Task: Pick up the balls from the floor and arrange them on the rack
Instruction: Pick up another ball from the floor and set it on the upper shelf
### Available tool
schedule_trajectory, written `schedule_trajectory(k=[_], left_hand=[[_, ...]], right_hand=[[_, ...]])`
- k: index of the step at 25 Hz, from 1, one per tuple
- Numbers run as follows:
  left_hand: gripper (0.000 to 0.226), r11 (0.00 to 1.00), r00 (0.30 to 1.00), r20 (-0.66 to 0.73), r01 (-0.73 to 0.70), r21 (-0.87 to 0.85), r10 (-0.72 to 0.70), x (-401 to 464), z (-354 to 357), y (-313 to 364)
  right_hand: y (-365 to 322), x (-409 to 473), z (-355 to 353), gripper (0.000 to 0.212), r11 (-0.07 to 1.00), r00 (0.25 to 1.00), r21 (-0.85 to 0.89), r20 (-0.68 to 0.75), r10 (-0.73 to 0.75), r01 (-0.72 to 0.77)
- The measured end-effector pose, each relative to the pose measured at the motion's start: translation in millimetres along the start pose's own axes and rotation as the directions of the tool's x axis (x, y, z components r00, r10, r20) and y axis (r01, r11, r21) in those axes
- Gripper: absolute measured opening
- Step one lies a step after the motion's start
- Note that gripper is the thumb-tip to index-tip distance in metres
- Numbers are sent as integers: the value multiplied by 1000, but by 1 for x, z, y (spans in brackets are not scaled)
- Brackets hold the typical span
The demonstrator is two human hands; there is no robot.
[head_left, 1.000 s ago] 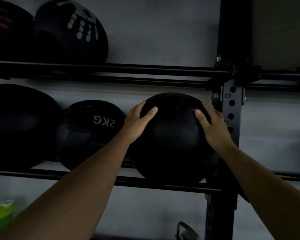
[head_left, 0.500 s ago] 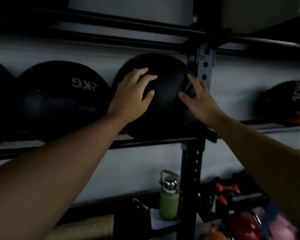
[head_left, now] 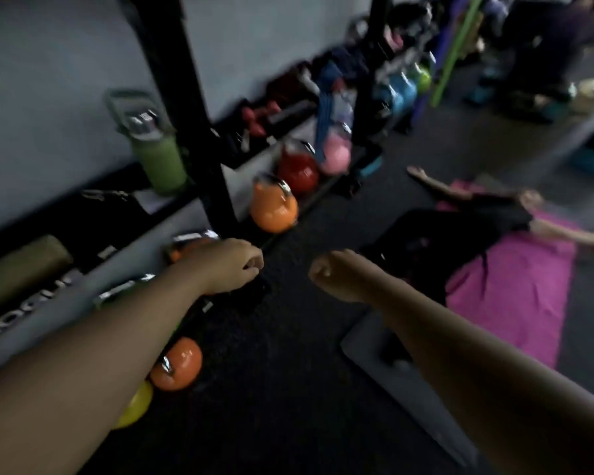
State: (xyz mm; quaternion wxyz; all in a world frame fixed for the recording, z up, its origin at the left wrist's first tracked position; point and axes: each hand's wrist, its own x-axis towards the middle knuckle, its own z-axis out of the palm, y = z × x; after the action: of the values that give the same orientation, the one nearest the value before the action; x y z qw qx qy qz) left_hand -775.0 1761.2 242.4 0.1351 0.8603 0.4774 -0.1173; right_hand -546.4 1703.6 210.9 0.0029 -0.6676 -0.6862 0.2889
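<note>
While both arms reach forward, left hand (head_left: 232, 265) and right hand (head_left: 336, 275) curled, each grip empty.

Glossy orange kettlebell (head_left: 273, 209), matt dark speckled floor (head_left: 288, 389), pink cloth mat (head_left: 515, 293)

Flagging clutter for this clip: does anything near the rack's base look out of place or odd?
Mostly tidy: kettlebells line the rack's foot, but one orange kettlebell sits further out on the floor. A person lies on a pink mat close by. Both hands, left and right, are empty; the frame is blurred.
</note>
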Motion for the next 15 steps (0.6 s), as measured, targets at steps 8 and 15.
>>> schedule_trajectory(k=[8, 15], left_hand=[[32, 983, 742, 645, -135, -125, 184, -56, 246, 251], [33, 939, 481, 848, -339, -54, 222, -153, 401, 405]], right_hand=[[184, -243, 236, 30, 831, 855, 239, 282, 436, -502], [255, -425, 388, 30, 574, 706, 411, 443, 553, -708]])
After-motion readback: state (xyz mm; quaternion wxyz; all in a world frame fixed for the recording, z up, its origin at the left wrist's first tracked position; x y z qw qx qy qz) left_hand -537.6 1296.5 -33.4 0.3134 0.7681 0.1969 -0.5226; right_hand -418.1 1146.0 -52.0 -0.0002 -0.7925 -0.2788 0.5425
